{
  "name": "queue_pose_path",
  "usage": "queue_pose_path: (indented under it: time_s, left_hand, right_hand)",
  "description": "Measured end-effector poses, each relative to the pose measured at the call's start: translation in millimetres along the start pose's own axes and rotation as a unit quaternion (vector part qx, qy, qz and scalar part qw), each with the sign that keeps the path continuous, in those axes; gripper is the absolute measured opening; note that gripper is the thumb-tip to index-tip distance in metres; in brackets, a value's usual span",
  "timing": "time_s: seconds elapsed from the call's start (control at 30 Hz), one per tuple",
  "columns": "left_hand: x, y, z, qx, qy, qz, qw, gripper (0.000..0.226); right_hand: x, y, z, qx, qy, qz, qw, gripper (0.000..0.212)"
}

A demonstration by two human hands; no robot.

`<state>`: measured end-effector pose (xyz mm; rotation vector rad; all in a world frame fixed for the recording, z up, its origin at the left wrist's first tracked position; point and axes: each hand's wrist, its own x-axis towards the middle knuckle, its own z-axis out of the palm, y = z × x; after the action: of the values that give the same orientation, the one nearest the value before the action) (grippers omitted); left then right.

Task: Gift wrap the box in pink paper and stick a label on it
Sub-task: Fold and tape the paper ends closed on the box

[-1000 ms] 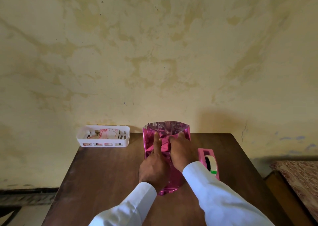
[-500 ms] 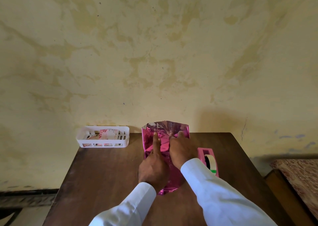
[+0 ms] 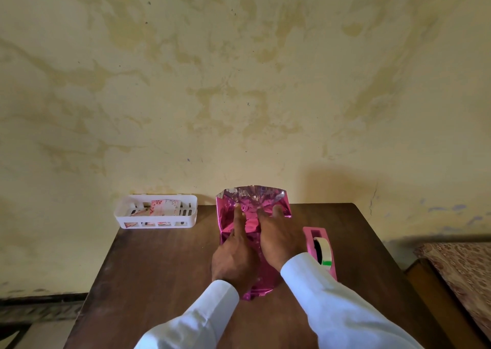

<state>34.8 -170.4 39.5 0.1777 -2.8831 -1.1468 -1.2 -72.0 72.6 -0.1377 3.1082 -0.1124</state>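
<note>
The box, already sleeved in pink paper (image 3: 263,286), is found at the middle of the table (image 3: 164,269), its long axis running from 6 to 12 o'clock. The far end of the paper (image 3: 255,196) is seen standing open and unfolded at 12 o'clock, toward the wall. The left hand (image 3: 233,258) is laid on top of the parcel with only its index finger (image 3: 238,216) straightened, pressed onto the paper near that open end; nothing is gripped, and the other fingers are tucked. The right hand (image 3: 279,240) is spread flat beside it, fingers extended and pressing the gathered crease, with nothing closed in it. This arrangement is judged to pin the paper against the box edge so that the end flap can be folded down. A pink tape dispenser (image 3: 320,250) is placed just beside the parcel at 3 o'clock, presumably within reach for sealing. A white basket (image 3: 159,224) holding patterned cards (image 3: 164,207), possibly the labels, is set apart at 10 o'clock.
</note>
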Motion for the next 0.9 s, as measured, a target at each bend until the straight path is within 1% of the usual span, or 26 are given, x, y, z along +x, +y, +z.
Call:
queue_pose_path:
  time_s: [0.1, 0.17, 0.23, 0.3, 0.4, 0.5, 0.6, 0.7, 0.73, 0.83, 0.9]
  left_hand:
    - [0, 0, 0, -0.001, 0.003, 0.002, 1.000, 0.098]
    - [1, -1, 1, 0.000, 0.008, 0.005, 1.000, 0.099]
    - [2, -2, 2, -0.001, 0.003, 0.004, 1.000, 0.100]
    - [3, -3, 3, 0.003, 0.001, 0.005, 1.000, 0.099]
    - [2, -2, 1, 0.000, 0.007, 0.001, 1.000, 0.096]
    - [2, -2, 0, 0.002, 0.003, 0.001, 1.000, 0.097]
    - [2, -2, -2, 0.005, 0.004, 0.003, 1.000, 0.097]
    - [3, -2, -2, 0.029, -0.003, 0.012, 1.000, 0.092]
    - [3, -2, -3, 0.042, -0.005, 0.019, 0.999, 0.089]
    - [5, -4, -5, 0.103, -0.024, 0.045, 0.993, 0.080]
    - [8, -7, -6, 0.152, -0.041, 0.070, 0.985, 0.073]
  right_hand:
    - [0, 0, 3, -0.015, 0.010, 0.006, 1.000, 0.037]
    - [1, 1, 2, -0.018, 0.021, 0.015, 1.000, 0.042]
    - [-1, 1, 3, -0.012, 0.021, -0.001, 1.000, 0.046]
    - [-4, 1, 3, -0.013, 0.031, -0.018, 0.999, 0.038]
    - [-4, 7, -2, 0.002, 0.060, -0.011, 0.998, 0.025]
    - [-6, 21, -6, 0.053, 0.116, 0.002, 0.992, 0.028]
    - [-10, 35, -2, 0.158, 0.186, 0.035, 0.969, 0.028]
    - [-9, 43, 11, 0.285, 0.212, 0.093, 0.930, 0.032]
    - [-7, 45, 15, 0.323, 0.212, 0.117, 0.915, 0.036]
    - [-2, 49, 23, 0.421, 0.173, 0.167, 0.874, 0.052]
    - [0, 47, 27, 0.442, 0.163, 0.167, 0.866, 0.058]
